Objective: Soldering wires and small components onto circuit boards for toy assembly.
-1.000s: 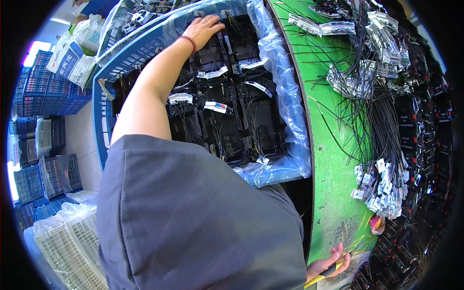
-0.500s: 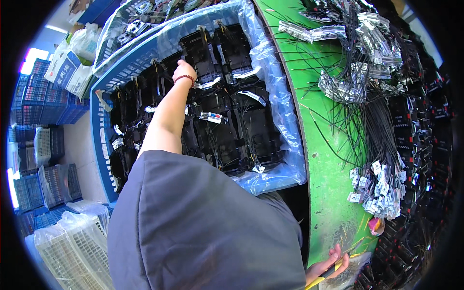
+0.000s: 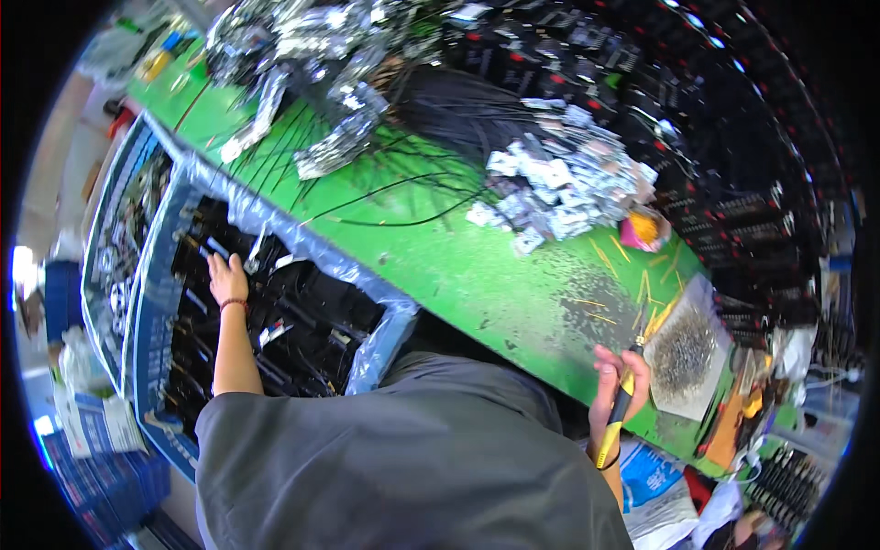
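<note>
My left hand reaches into the blue crate, over black plastic parts packed there with thin wires and silvery pieces on them. Its fingers are stretched out and partly spread; no held part is visible. Whether the fingertips touch a part is too blurred to tell. Closed round the yellow-and-black handle of what looks like a screwdriver, my right hand hovers at the near edge of the green table. Beside it, a pale sheet bears a pile of tiny metal pieces.
Clear plastic film lines the crate. Bundles of black wires with silvery tags cover the table's far side, near rows of black parts. Yellow slivers lie scattered by a pink-and-yellow lump. Another crate stands left.
My view has swung right, showing more of the table. The left hand, closed-looking at a black part before, now has its fingers extended. The right hand has risen with the screwdriver, which points up.
</note>
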`<control>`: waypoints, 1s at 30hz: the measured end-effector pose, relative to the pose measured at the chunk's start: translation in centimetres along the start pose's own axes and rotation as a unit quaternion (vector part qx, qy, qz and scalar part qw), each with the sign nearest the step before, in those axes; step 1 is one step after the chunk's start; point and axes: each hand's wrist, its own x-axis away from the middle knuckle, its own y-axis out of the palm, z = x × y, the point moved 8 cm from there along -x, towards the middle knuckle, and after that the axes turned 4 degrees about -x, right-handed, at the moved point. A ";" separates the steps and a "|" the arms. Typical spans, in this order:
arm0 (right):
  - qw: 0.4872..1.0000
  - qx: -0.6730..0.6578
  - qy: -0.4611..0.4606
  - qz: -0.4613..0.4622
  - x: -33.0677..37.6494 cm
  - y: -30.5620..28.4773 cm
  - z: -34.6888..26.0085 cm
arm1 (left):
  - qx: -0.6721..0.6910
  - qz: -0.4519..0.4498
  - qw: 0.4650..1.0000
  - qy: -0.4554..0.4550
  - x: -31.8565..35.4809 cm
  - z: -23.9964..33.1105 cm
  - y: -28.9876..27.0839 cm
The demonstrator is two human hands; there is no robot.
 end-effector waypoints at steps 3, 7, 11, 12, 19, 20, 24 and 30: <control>0.999 0.012 -0.028 0.027 0.5 -1.9 0.0 | -0.024 -0.038 0.998 -0.037 -0.7 3.6 -2.6; 0.997 -0.020 -0.021 0.066 1.2 -4.3 1.2 | 0.338 0.239 0.906 0.093 1.9 14.0 -15.4; 0.998 -0.030 -0.010 0.051 1.0 -4.2 1.6 | 0.443 0.067 0.759 0.473 14.3 34.5 -25.8; 0.998 -0.032 -0.014 0.048 0.8 -4.3 1.6 | 0.424 0.018 0.688 0.589 18.2 39.3 -27.5; 0.995 -0.041 -0.045 0.075 1.3 -6.2 1.1 | 0.266 -0.002 0.610 0.746 25.4 53.8 -27.5; 0.995 -0.039 -0.044 0.083 1.7 -6.6 1.3 | 0.268 -0.026 0.604 0.750 25.1 54.1 -27.3; 0.992 -0.055 -0.001 0.110 2.9 -7.7 2.6 | 0.299 -0.173 0.625 0.700 23.6 54.1 -26.3; 0.995 -0.055 -0.027 0.084 0.8 -6.8 2.1 | 0.369 0.074 0.660 0.650 24.9 52.1 -29.3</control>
